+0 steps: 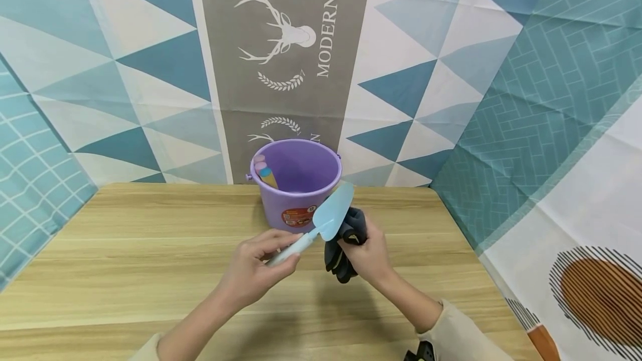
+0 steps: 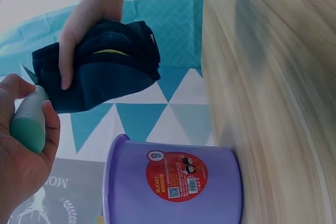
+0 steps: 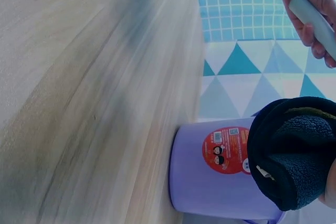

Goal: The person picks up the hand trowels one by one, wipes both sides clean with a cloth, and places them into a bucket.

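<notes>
My left hand [image 1: 253, 263] grips the pale handle of a small garden trowel [image 1: 335, 210], its light blue blade tilted up and to the right. The blade overlaps the front of a purple bucket [image 1: 273, 205] in the head view. Just right of the trowel, my right hand [image 1: 371, 252] holds folded dark gloves [image 1: 341, 263], with the thumb across them in the left wrist view. A cuff opening with fuzzy lining shows on the gloves [image 3: 299, 156] in the right wrist view. Both hands are raised over the table, in front of the bucket.
The bucket stands upright near the back edge of the wooden table [image 1: 150, 249], a red label on its front. Inside it, at the left, lean pink, blue and yellow handle-like pieces [image 1: 266, 171]. Patterned cloth [image 1: 281, 82] hangs behind and at both sides.
</notes>
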`<state>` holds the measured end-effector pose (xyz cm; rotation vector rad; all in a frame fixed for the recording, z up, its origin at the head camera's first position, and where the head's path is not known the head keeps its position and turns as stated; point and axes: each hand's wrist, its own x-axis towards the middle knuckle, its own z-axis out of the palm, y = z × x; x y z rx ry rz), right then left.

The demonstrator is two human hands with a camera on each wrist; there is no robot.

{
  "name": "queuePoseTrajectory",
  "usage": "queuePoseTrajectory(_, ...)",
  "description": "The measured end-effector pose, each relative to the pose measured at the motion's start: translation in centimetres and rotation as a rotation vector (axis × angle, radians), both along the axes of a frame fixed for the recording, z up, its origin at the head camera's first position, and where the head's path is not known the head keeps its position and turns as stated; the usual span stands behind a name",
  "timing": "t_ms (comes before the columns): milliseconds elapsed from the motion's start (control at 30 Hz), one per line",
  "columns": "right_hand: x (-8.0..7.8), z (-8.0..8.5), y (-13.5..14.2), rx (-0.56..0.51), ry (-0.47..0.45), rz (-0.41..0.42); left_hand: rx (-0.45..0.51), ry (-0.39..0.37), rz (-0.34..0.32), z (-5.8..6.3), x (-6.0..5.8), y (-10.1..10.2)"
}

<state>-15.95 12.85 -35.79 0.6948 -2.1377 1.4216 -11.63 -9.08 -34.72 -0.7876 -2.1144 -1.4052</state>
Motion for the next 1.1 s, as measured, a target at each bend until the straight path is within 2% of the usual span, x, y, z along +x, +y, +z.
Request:
queuePoseTrajectory(267,0.3,-0.5,-0.3,0.061,0.121,0.091,0.045,0.035,-0.024,0.3,0.0,0.2)
queuePoseTrajectory(433,0.3,-0.3,-0.1,0.043,0.173,0.128,0.082,0.029,-0.049,0.2,0.0,-0.2)
queuePoseTrajectory(633,-0.2,0.9,1.0,-0.079,0.231,0.038,0.072,-0.007,-0.038,-0.2,0.1,-1.0)
queuePoseTrajectory(767,-0.6,1.8,1.2,-0.157,0.276,0.012,0.049,-0.015,-0.061,-0.4,0.2,-1.2)
queuePoseTrajectory(967,-0.4,1.6,1.1,-0.147,0.239,0.018,0.000,-0.047,-0.110,-0.5,0.4,-1.5)
queuePoseTrajectory(1100,-0.2,1.7,1.1,-0.146,0.206,0.048,0.002,-0.070,-0.153,-0.5,0.4,-1.8)
